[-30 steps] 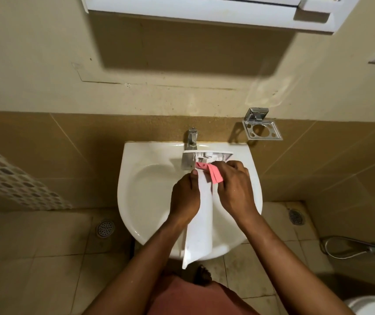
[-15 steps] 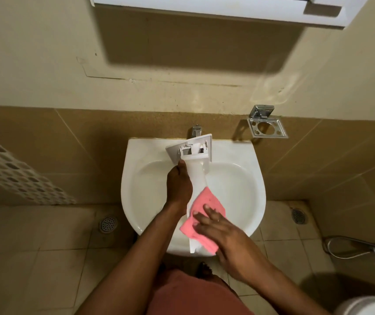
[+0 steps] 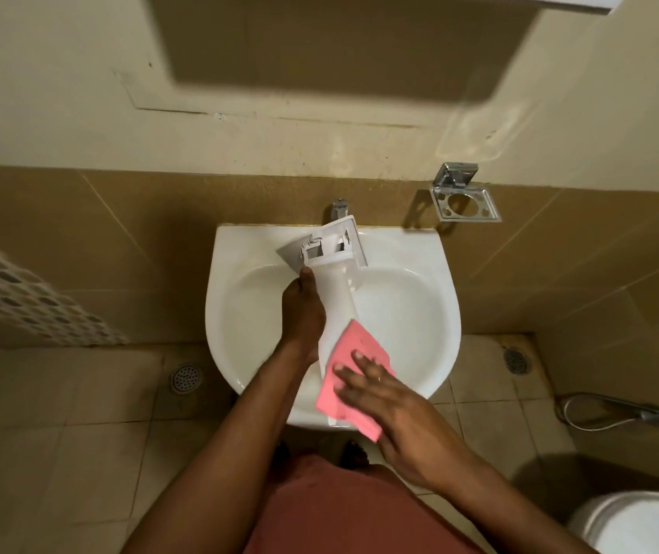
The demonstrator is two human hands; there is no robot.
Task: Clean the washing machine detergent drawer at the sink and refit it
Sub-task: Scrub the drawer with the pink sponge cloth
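Drawer [image 3: 334, 297] runs lengthwise over sink [image 3: 408, 313], front panel [image 3: 322, 249] toward tap [image 3: 339, 207].

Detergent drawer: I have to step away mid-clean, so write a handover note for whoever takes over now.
Left hand grips the long white plastic detergent drawer at mid-length, over the white ceramic sink, front panel toward the chrome tap.
Right hand presses a pink cloth flat on the drawer's near end.
Done: drawer out, at the sink, wiping under way.
Left: finish wiping, refit it.
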